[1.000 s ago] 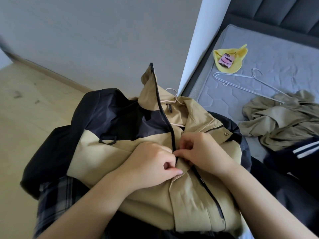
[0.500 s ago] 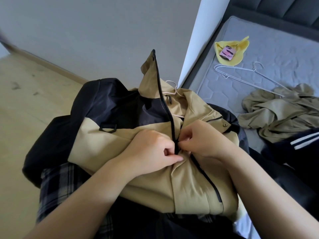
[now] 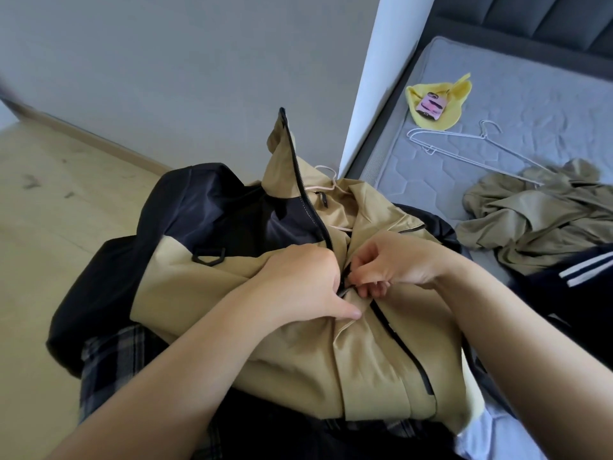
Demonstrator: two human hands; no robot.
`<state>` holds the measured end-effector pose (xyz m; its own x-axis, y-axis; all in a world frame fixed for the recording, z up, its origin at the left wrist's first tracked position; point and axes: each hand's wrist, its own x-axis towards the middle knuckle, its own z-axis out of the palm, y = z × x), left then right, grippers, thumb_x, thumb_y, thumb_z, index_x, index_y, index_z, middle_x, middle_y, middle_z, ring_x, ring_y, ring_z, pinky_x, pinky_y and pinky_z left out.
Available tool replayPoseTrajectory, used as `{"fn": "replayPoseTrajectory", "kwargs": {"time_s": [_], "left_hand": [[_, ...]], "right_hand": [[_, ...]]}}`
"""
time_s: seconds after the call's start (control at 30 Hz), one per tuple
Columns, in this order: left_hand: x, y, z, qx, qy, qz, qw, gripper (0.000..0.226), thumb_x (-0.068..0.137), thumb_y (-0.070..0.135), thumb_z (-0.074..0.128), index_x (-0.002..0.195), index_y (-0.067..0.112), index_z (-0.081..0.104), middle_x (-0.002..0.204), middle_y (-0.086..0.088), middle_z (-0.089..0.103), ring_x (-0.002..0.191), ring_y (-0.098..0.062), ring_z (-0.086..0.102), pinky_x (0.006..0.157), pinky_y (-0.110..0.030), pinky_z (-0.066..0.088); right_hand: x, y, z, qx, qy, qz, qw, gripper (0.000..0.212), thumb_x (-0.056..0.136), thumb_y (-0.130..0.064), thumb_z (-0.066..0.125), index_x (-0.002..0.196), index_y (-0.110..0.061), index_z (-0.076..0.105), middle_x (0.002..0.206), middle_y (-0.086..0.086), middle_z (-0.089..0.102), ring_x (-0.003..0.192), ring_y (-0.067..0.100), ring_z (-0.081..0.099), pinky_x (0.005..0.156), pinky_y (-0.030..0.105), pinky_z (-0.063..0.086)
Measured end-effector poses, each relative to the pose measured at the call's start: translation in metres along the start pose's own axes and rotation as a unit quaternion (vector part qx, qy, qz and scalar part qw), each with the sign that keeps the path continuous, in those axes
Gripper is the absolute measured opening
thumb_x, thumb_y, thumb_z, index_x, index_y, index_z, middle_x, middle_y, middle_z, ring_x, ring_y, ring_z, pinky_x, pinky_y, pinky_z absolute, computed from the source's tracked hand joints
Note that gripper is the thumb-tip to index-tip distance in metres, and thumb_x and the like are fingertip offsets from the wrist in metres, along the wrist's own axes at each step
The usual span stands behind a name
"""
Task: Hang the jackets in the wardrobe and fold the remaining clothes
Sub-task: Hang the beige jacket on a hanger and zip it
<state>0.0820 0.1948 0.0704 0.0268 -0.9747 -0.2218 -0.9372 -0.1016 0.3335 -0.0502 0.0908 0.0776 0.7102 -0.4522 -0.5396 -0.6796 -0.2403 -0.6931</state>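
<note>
A tan and black jacket (image 3: 199, 277) lies across my lap with a pink hanger (image 3: 326, 187) poking out at its collar. Its black zipper (image 3: 306, 200) runs up the open collar. My left hand (image 3: 298, 287) grips the tan front panel beside the zipper. My right hand (image 3: 394, 263) pinches the zipper slider right next to it, fingers curled. A white wire hanger (image 3: 464, 144) lies on the grey mattress (image 3: 530, 94). A crumpled olive garment (image 3: 537, 214) and a dark garment with white stripes (image 3: 583, 270) lie at the right.
A yellow cloth (image 3: 451, 104) with a pink phone (image 3: 430, 109) on it sits farther up the mattress. A white wardrobe panel edge (image 3: 368, 84) stands between the grey wall and the bed. Wooden floor (image 3: 49, 210) lies to the left. Plaid fabric (image 3: 109, 356) shows under the jacket.
Both hands have shifted slightly up the jacket front along the zipper. My right hand's pinch on the slider has moved higher; the collar stands a little taller.
</note>
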Motion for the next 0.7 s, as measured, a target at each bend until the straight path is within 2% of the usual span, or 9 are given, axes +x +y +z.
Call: {"fn": "replayPoseTrajectory", "kwargs": {"time_s": [0.1, 0.23, 0.37, 0.47, 0.53, 0.6, 0.7], "left_hand": [[0.002, -0.001, -0.003, -0.005, -0.02, -0.005, 1.0, 0.044, 0.069, 0.059, 0.07, 0.059, 0.016, 0.066, 0.061, 0.001, 0.064, 0.056, -0.009, 0.053, 0.044, -0.022, 0.032], [0.002, -0.001, -0.003, -0.006, -0.026, -0.006, 1.0, 0.043, 0.069, 0.06, 0.07, 0.057, 0.019, 0.063, 0.061, 0.005, 0.062, 0.057, -0.006, 0.053, 0.044, -0.022, 0.029], [0.002, -0.003, -0.002, -0.011, -0.018, 0.002, 1.0, 0.044, 0.068, 0.059, 0.07, 0.062, 0.016, 0.067, 0.063, 0.002, 0.064, 0.06, -0.009, 0.056, 0.045, -0.021, 0.029], [0.0, -0.004, -0.002, -0.022, -0.012, 0.003, 1.0, 0.042, 0.069, 0.058, 0.071, 0.064, 0.016, 0.068, 0.065, 0.002, 0.066, 0.063, -0.009, 0.059, 0.045, -0.02, 0.028], [0.0, -0.004, -0.002, -0.025, -0.011, 0.004, 1.0, 0.042, 0.069, 0.058, 0.07, 0.063, 0.017, 0.068, 0.064, 0.002, 0.066, 0.062, -0.009, 0.058, 0.045, -0.02, 0.028], [0.0, -0.005, -0.002, -0.027, -0.006, 0.006, 1.0, 0.042, 0.069, 0.058, 0.07, 0.063, 0.017, 0.068, 0.063, 0.002, 0.065, 0.063, -0.008, 0.058, 0.045, -0.019, 0.028], [0.0, -0.005, -0.001, -0.031, -0.005, 0.01, 0.999, 0.042, 0.069, 0.058, 0.07, 0.064, 0.017, 0.069, 0.064, 0.002, 0.066, 0.064, -0.009, 0.059, 0.047, -0.019, 0.031]], "right_hand": [[0.005, 0.002, -0.006, 0.056, 0.036, -0.02, 0.998, 0.019, 0.083, -0.005, 0.063, 0.068, -0.013, 0.072, 0.063, 0.004, 0.069, 0.049, 0.012, 0.051, 0.048, 0.018, 0.042], [0.004, 0.004, -0.012, 0.059, -0.032, -0.052, 0.996, 0.022, 0.088, -0.005, 0.061, 0.072, -0.015, 0.073, 0.066, 0.005, 0.07, 0.052, 0.014, 0.054, 0.048, 0.017, 0.043], [0.007, 0.008, -0.006, 0.042, -0.022, -0.043, 0.998, 0.016, 0.087, 0.003, 0.058, 0.08, -0.009, 0.065, 0.062, 0.002, 0.067, 0.051, 0.012, 0.058, 0.049, 0.019, 0.047], [0.008, 0.007, -0.004, 0.095, 0.003, -0.005, 0.995, 0.007, 0.087, -0.012, 0.066, 0.082, -0.008, 0.062, 0.062, 0.006, 0.066, 0.048, 0.013, 0.058, 0.047, 0.021, 0.049], [0.01, 0.007, -0.002, 0.071, 0.048, 0.014, 0.996, 0.015, 0.087, -0.022, 0.067, 0.089, -0.009, 0.061, 0.056, 0.005, 0.065, 0.044, 0.015, 0.056, 0.044, 0.023, 0.048], [0.011, 0.006, 0.001, 0.024, 0.075, -0.003, 0.997, 0.015, 0.087, -0.02, 0.067, 0.096, -0.01, 0.061, 0.051, 0.003, 0.062, 0.04, 0.015, 0.053, 0.042, 0.024, 0.047], [0.01, 0.006, -0.002, 0.008, 0.057, -0.026, 0.998, 0.007, 0.087, -0.013, 0.065, 0.092, -0.008, 0.064, 0.05, 0.004, 0.061, 0.037, 0.014, 0.051, 0.042, 0.023, 0.045]]}}
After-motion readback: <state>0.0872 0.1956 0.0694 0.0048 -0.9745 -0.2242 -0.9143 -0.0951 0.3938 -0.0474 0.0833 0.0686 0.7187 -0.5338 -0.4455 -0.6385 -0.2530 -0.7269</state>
